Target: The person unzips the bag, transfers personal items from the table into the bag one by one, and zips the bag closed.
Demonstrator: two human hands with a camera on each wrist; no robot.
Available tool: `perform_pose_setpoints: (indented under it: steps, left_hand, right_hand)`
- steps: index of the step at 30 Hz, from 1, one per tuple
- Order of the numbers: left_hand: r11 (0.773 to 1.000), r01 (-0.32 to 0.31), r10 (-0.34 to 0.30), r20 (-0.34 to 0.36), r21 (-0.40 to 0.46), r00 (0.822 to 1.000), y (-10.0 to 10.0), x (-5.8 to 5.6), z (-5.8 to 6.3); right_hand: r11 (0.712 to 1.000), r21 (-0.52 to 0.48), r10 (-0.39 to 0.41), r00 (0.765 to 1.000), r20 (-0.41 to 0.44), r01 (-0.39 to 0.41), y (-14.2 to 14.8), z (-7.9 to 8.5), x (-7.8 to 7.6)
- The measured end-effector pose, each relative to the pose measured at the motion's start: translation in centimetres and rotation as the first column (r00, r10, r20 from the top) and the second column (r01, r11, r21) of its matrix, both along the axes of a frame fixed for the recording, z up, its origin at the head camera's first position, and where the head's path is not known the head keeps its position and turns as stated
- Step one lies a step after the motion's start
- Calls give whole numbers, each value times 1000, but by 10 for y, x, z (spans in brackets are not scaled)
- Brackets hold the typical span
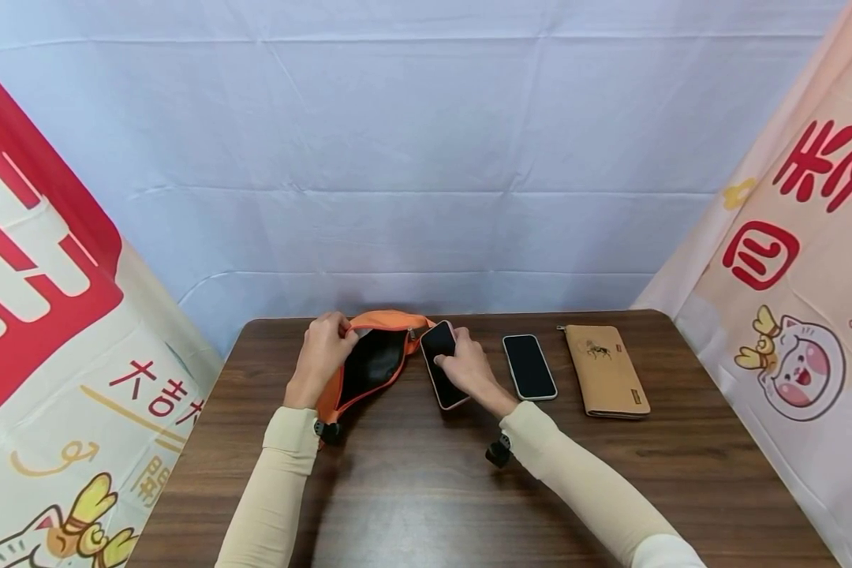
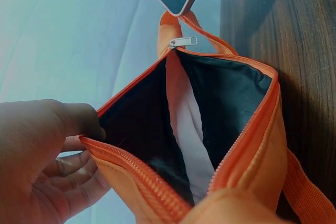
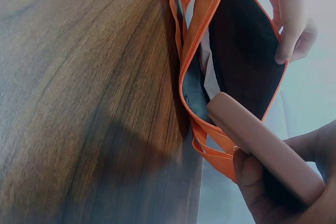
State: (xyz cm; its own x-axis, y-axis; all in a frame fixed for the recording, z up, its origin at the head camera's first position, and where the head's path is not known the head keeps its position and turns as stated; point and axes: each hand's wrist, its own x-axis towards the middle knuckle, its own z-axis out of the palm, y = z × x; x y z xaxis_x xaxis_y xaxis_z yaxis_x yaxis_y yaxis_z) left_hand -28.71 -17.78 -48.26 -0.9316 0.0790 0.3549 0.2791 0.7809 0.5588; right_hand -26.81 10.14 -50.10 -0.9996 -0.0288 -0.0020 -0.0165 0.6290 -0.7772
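Behind everything we see a big pale sheet point(image 1: 426, 158), then a brown table point(image 1: 412, 489). On the table's left side sits an orange bag point(image 1: 372, 359), unzipped and wide open. A tan wallet point(image 1: 607, 375) lies toward the right. The left hand point(image 1: 324, 349) pinches the bag's edge. Apart from it, we see the right hand point(image 1: 468, 363) grip a pink phone point(image 1: 436, 341), held up near the bag. A pale phone point(image 1: 529, 368) lies flat between that hand and the wallet.
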Motion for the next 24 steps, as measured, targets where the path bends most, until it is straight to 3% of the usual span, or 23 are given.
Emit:
perform_pose_setpoints:
  steps: [24]
  left_hand:
    - [1000, 5, -5, 2, 17, 1000, 1, 0, -5]
  right_hand:
    - [999, -30, 22, 1000, -16, -22, -14, -2, 3]
